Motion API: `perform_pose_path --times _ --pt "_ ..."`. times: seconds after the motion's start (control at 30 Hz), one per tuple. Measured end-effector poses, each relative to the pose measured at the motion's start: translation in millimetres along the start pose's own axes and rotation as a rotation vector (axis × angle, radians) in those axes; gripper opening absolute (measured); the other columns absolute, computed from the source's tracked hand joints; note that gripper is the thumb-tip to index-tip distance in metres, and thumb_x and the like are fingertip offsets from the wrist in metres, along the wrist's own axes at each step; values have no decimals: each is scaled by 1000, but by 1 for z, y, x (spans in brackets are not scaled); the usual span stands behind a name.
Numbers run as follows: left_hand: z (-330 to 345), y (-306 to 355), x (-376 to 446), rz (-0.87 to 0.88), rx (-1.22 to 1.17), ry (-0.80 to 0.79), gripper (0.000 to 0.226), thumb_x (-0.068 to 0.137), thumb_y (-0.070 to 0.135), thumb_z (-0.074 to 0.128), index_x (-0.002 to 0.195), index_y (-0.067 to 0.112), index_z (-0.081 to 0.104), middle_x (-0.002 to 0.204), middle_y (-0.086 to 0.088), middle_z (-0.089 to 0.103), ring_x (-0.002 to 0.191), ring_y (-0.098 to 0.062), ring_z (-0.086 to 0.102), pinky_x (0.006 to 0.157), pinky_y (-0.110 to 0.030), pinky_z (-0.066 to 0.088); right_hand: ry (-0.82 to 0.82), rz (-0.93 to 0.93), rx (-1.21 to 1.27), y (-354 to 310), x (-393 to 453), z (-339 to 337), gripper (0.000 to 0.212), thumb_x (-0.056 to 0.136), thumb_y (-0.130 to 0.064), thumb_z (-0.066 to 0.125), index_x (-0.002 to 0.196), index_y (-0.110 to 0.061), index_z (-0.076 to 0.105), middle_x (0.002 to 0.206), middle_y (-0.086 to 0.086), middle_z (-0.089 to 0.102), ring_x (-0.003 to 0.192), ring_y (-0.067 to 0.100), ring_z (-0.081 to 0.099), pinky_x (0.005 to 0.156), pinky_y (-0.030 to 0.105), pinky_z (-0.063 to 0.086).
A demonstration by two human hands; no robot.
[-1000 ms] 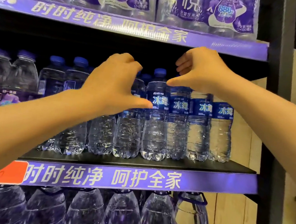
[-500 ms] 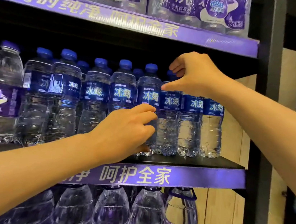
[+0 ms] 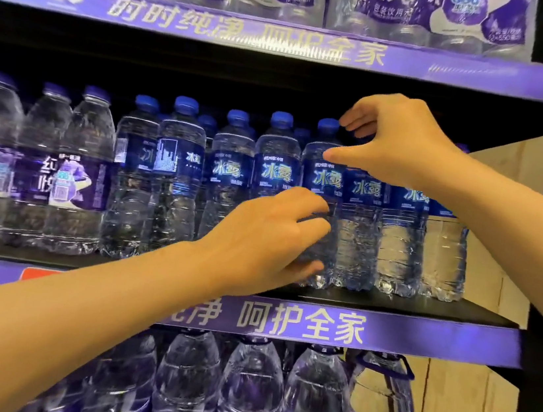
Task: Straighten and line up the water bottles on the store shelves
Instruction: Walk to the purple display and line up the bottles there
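Blue-capped water bottle (image 3: 322,178) upright in front row of middle shelf (image 3: 422,307), touching same-label neighbours both sides; left hand (image 3: 259,235) wrapped round its lower body, fingers curled; right hand (image 3: 396,139) at neighbouring bottle's (image 3: 361,217) neck, thumb and fingers bent, actual pinch unclear; bigger purple-label bottles (image 3: 70,176) further left

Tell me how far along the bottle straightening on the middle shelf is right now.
Mid-job. Done-looking: the blue-label bottles at the right end stand upright in an even front row, logos forward. In hand: the left hand grips the lower body of one front bottle while the right hand reaches around the tops of its neighbours. Left: two bottles further left show barcode sides rather than logos.
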State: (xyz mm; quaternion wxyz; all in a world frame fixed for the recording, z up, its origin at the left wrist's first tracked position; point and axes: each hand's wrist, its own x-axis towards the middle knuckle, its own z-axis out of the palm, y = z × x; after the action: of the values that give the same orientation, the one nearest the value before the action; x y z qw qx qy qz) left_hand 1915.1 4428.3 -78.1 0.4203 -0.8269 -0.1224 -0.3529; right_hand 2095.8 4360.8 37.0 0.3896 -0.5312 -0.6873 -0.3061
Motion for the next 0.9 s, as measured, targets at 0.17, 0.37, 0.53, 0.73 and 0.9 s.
perform_pose_path --times 0.17,0.37,0.53,0.73,0.9 --pt "-42 -49 -20 -261 -42 153 41 85 35 69 118 11 62 118 -5 60 108 -26 57 85 -44 50 6 -30 81 -36 13 16 52 73 -44 84 114 -16 69 105 -1 69 93 13 65 85 24 51" --pt "-80 -133 -48 -621 -83 218 47 82 45 72 113 11 64 110 -6 66 101 -23 62 92 -40 49 65 -43 27 -79 23 33 50 80 -43 79 116 -12 66 109 2 67 101 19 62 94 35 51" --pt "-72 -172 -51 -705 -153 137 52 80 50 72 110 8 65 100 -5 68 91 -23 63 84 -36 51 -9 10 21 -109 37 53 51 81 -45 77 117 -12 64 112 4 66 103 20 62 94 36 51" --pt "-64 -181 -32 -650 -147 131 60 69 67 67 93 13 61 84 -3 65 78 -26 62 70 -44 56 11 148 -64 -124 56 69 52 81 -47 75 108 -5 63 101 11 67 93 30 63 85 45 54" --pt "-63 -171 -23 -668 -209 82 63 58 63 82 83 12 54 77 -2 59 73 -25 61 57 -38 49 -52 200 -139 -132 64 76 49 75 -51 78 93 -7 63 89 13 67 80 33 64 76 49 57"
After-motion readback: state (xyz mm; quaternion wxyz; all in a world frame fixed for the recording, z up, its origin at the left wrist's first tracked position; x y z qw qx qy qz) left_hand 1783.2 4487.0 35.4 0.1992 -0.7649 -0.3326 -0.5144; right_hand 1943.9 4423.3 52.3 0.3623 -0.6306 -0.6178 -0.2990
